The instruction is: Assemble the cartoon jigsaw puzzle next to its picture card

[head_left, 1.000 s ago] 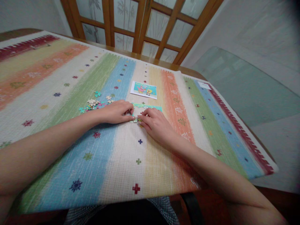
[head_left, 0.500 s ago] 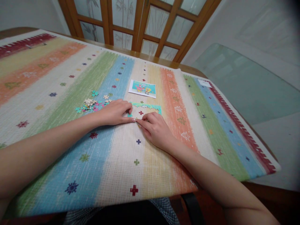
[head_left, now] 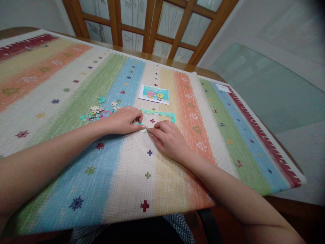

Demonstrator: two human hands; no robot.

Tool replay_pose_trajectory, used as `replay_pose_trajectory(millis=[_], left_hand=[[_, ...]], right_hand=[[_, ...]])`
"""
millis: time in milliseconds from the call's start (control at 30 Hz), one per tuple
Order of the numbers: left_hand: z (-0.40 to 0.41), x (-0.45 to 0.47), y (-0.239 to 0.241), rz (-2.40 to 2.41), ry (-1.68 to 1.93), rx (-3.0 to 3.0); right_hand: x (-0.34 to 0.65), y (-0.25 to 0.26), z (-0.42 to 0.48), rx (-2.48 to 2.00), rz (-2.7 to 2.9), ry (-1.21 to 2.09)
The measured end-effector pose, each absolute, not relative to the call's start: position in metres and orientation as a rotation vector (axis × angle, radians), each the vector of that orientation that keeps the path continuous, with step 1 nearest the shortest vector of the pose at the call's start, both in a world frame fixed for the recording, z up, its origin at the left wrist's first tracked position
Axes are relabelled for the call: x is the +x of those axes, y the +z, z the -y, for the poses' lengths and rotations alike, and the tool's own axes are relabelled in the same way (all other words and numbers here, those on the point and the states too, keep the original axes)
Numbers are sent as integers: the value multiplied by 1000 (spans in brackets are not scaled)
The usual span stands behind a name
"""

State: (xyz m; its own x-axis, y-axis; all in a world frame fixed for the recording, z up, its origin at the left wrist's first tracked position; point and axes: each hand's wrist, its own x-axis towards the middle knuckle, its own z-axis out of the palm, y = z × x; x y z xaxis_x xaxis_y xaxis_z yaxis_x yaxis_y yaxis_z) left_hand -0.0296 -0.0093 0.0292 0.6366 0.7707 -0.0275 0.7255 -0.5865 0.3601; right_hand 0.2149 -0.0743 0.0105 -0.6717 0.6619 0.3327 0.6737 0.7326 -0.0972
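A partly joined jigsaw puzzle lies on the striped tablecloth, with a turquoise and green strip along its far side and right corner. At its near edge, my left hand has curled fingers and a thumb pressed on a small jigsaw piece. My right hand meets it there, fingers bent and fingertips closed at the same edge, partly hiding the pieces beneath. Bare cloth shows inside the puzzle frame. Left of my left hand is a heap of loose jigsaw pieces, some colour side up, others showing pale backs.
Beyond the puzzle lies a picture card with two cartoon figures on turquoise. A small white paper rests near the table's far right edge. The tablecloth hangs over the near edge. Wood-framed glass doors stand behind the table.
Both hands stay at the puzzle's near edge, with only slight finger movement. A bit more of the pale near edge shows under the left thumb. The camera view has shifted slightly.
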Motion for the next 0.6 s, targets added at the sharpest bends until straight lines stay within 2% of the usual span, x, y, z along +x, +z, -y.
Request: replay_pose_trajectory(millis=[600], left_hand=[[8, -32, 30, -1186, 188, 2507]], right_hand=[[210, 24, 80, -1084, 2728, -109]])
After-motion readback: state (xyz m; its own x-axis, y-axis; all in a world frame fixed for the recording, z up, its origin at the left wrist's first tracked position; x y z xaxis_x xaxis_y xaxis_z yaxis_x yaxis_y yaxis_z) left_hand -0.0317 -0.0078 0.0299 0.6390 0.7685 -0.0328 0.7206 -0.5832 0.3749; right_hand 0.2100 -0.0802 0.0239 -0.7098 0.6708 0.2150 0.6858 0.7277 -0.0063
